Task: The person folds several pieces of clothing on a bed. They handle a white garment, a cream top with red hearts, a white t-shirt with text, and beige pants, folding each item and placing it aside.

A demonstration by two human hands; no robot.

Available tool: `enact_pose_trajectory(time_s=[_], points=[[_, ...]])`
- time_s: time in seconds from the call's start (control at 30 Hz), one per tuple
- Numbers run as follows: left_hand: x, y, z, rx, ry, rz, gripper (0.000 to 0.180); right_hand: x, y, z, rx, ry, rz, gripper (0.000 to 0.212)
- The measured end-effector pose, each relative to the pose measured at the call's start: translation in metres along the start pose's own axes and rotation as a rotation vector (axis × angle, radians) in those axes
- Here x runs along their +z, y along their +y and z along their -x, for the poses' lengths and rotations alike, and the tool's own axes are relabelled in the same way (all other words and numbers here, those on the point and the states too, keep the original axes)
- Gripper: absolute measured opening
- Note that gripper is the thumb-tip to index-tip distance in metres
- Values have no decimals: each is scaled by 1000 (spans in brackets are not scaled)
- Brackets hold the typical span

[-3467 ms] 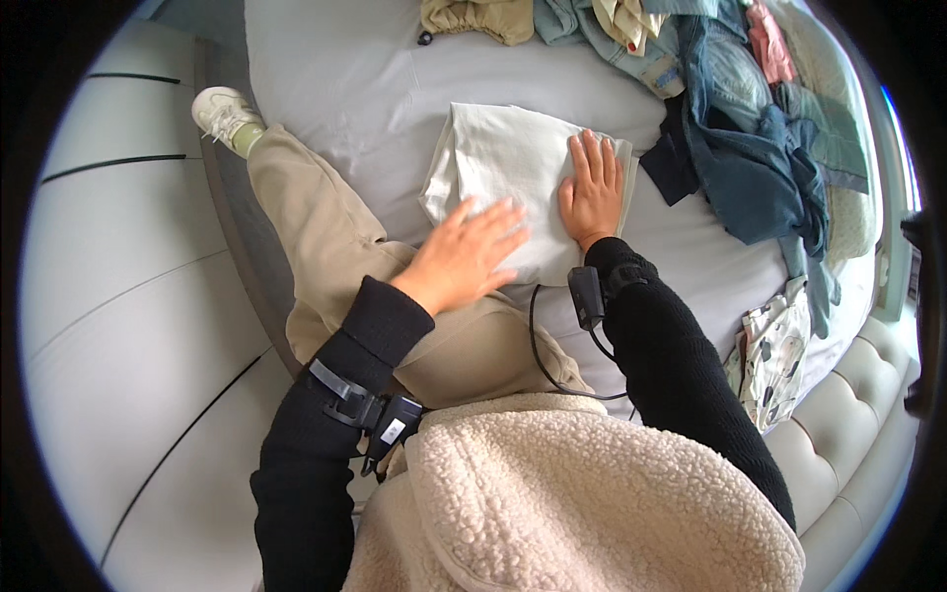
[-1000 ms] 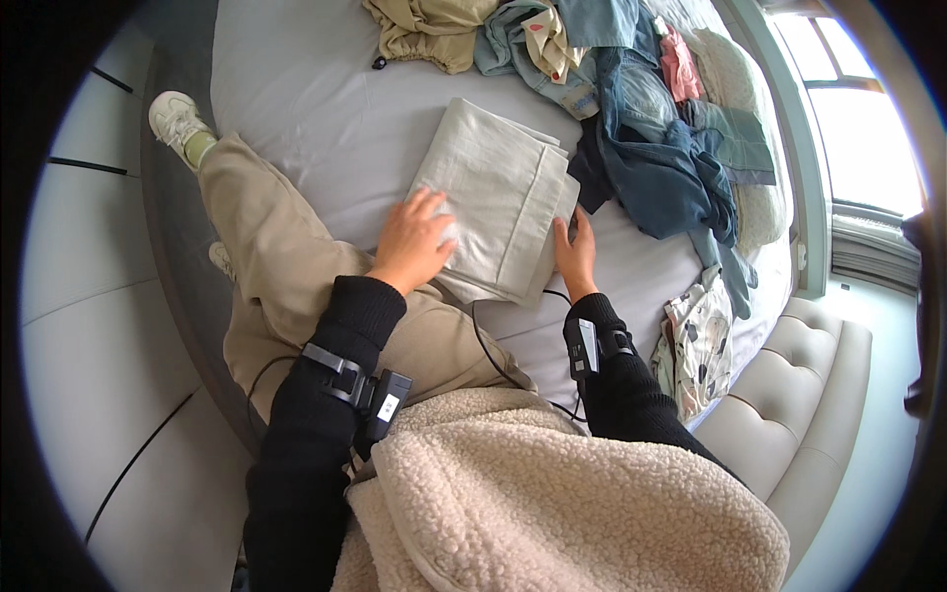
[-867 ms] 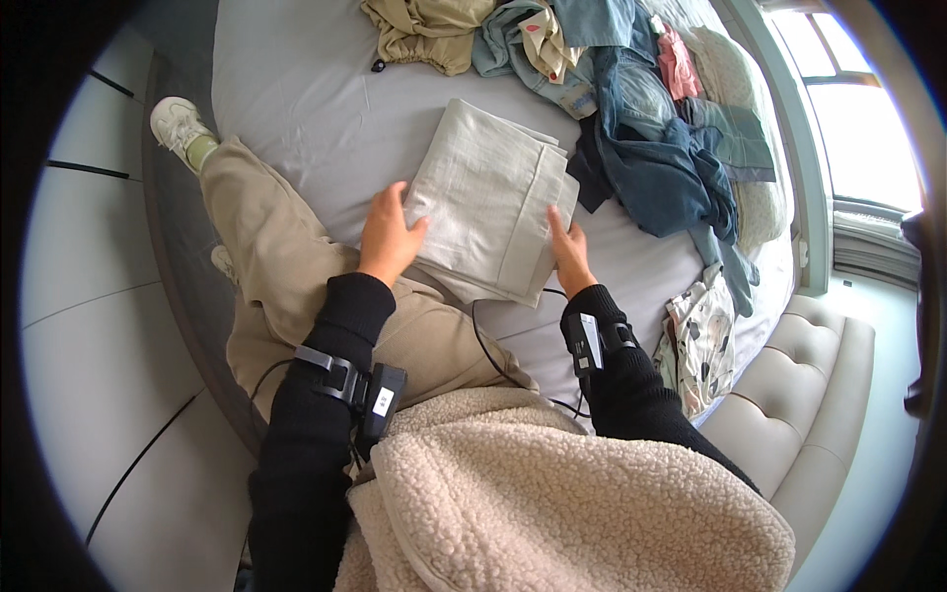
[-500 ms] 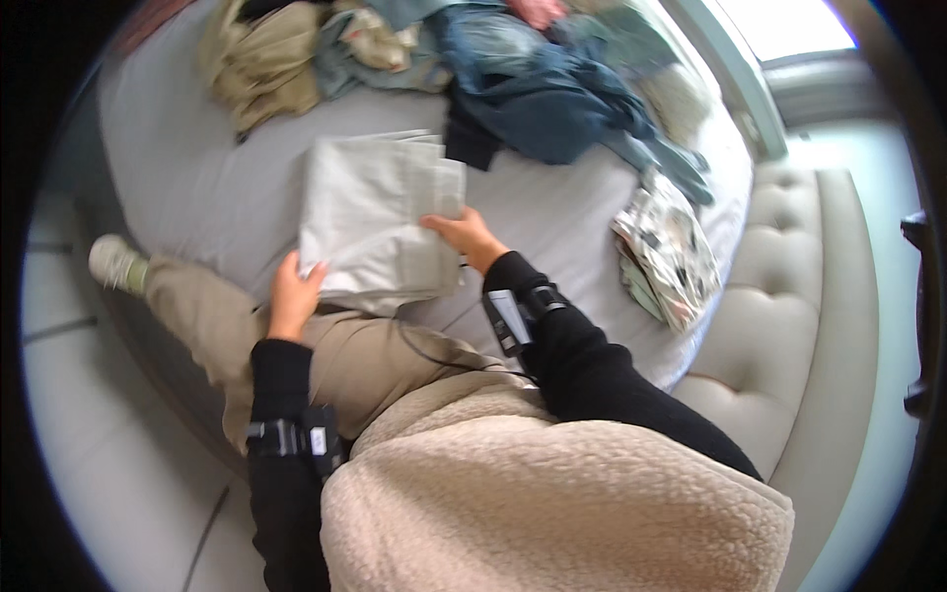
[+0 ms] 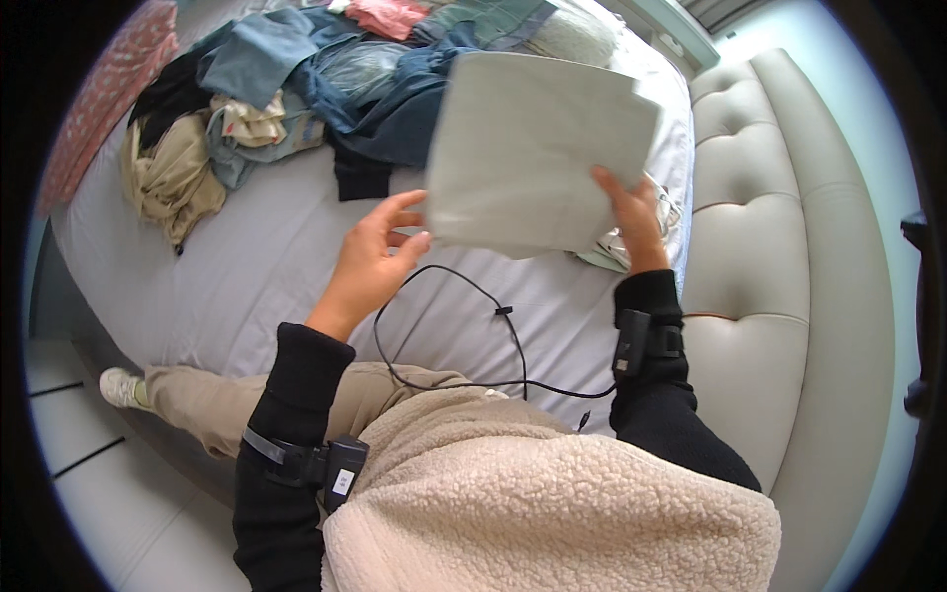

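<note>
A folded off-white piece of cloth (image 5: 533, 158) is lifted above the bed, flat and squarish with layered edges at its right. My right hand (image 5: 631, 207) grips its lower right side, thumb on top and the other fingers mostly hidden beneath. Beside the lower left edge, my left hand (image 5: 375, 252) is open, its fingers spread and curved toward the cloth. Partly covered by the cloth and my right hand, a folded patterned white garment (image 5: 666, 212) lies on the bed.
Blue denim clothes (image 5: 404, 94), a tan garment (image 5: 173, 178) and a pink one (image 5: 387, 15) are heaped at the far side of the bed (image 5: 286, 271). A black cable (image 5: 459, 271) loops in front of me. The tufted headboard (image 5: 750, 237) stands on the right.
The folded cloth has risen off the bed and moved right with my right hand. My left hand has let go of it. The view has shifted, uncovering the cable loop.
</note>
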State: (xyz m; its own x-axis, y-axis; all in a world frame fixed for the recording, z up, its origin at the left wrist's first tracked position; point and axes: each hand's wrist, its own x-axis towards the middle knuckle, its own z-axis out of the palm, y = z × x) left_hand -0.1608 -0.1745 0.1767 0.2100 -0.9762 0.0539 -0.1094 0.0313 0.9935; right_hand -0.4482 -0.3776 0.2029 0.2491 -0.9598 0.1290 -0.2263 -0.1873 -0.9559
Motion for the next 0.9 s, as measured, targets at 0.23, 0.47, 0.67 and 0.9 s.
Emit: enact_pose_trajectory(time_s=[0.23,0.47,0.67,0.9], points=[[0,-48,-3,-59,-210,-152,39,-172,164,-17,357,430,465,64],[-84,-113,65,-541,6,-128,37,-144,190,-34,644,743,1065,68],[-131,-136,123,-731,439,166,39,16,166,-65,-359,647,1181,73],[-143,-158,162,-545,871,654,31,279,134,-34,-403,-294,537,64]])
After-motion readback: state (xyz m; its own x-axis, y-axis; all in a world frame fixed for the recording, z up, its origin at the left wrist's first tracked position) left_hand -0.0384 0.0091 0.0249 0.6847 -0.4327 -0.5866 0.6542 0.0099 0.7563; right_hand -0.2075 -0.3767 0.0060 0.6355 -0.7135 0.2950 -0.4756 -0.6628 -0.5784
